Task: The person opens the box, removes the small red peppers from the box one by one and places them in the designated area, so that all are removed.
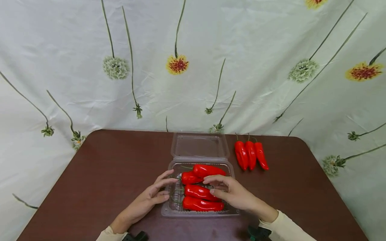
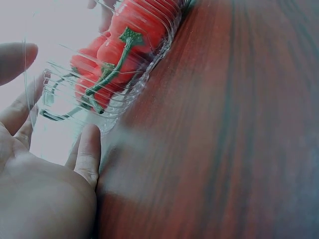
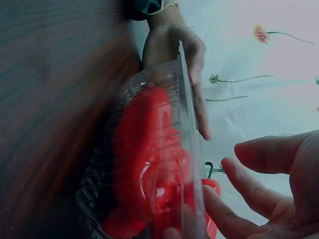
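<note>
A clear plastic clamshell box [image 1: 232,215] stands on the table with its lid [image 1: 200,145] folded back. Several glossy red chili peppers lie in it, green stems to the left: a front pepper [image 1: 202,204], one [image 1: 197,192] behind it, a shorter-looking one [image 1: 190,177] and a rear pepper [image 1: 210,170] overlapping that. My left hand [image 1: 144,202] is beside the box's left wall, fingers extended and spread, holding nothing. Over the right part of the box is my right hand [image 1: 236,194], fingers gently bent above the middle peppers, thumb apart from them, nothing gripped.
Three more red peppers [image 1: 250,154] lie side by side on the brown table [image 1: 126,160], to the right of the lid. A white cloth [image 1: 199,90] printed with flowers hangs behind the table. Dark wrist devices [image 1: 258,232] sit at both cuffs.
</note>
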The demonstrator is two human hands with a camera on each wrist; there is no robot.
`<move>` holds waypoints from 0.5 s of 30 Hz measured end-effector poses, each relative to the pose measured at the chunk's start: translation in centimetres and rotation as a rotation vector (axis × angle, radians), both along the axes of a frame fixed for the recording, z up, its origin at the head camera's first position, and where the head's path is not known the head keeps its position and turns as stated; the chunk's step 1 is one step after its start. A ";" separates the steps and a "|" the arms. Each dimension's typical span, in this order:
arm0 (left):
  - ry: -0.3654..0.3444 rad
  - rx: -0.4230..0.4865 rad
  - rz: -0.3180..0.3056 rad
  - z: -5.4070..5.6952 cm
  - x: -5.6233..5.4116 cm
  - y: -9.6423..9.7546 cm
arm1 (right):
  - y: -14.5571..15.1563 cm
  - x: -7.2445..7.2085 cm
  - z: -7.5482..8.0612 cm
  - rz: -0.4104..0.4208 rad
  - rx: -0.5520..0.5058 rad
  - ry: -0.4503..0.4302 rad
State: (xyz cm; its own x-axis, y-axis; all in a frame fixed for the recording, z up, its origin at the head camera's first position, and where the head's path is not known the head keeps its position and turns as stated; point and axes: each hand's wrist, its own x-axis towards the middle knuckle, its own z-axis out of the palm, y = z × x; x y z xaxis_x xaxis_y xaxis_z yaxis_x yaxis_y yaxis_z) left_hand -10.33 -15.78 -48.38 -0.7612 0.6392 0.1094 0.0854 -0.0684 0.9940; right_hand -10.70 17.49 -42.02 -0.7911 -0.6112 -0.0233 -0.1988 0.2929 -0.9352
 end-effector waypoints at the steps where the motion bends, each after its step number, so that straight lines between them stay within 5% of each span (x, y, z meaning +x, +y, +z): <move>1: 0.002 -0.001 0.001 0.0 0.0 0.0 | -0.2 0.1 -0.2 0.002 0.004 0.005; 15: -0.014 -0.017 0.002 0.2 0.0 0.0 | -1.6 0.6 -1.5 0.039 0.151 0.222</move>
